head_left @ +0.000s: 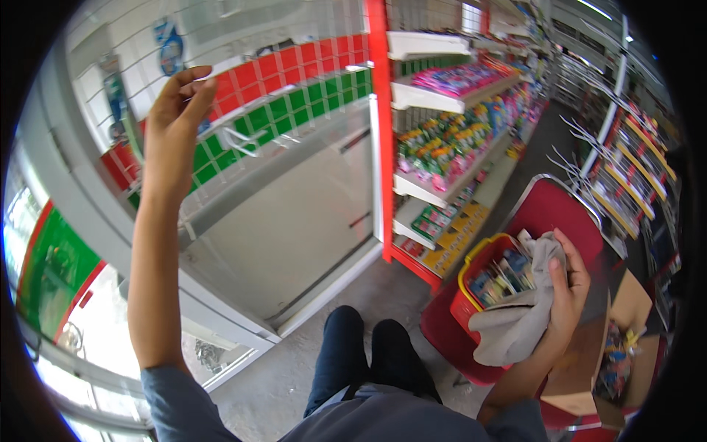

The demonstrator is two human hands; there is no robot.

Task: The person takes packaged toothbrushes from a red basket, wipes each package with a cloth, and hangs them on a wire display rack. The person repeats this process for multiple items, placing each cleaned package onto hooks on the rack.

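At the upper left my left hand [179, 99] is raised in front of a white wire grid [305, 62]. Its fingers are loosely bent, with a small gap between thumb and forefinger and nothing seen between them. Blue-and-white hanging items [170, 48] are beside it on the grid. On the right, my right hand [571, 283] grips a light grey cloth [515, 324], which hangs down in folds. The cloth partly covers a red basket with a yellow rim [462, 283], filled with small packaged goods.
The basket rests on a dark red chair [563, 214]. An open cardboard box [574, 361] with small packets stands at the lower right. Shelves [445, 184] of colourful packets run away beyond a red post [379, 110]. A glass panel [287, 214] is below the grid.
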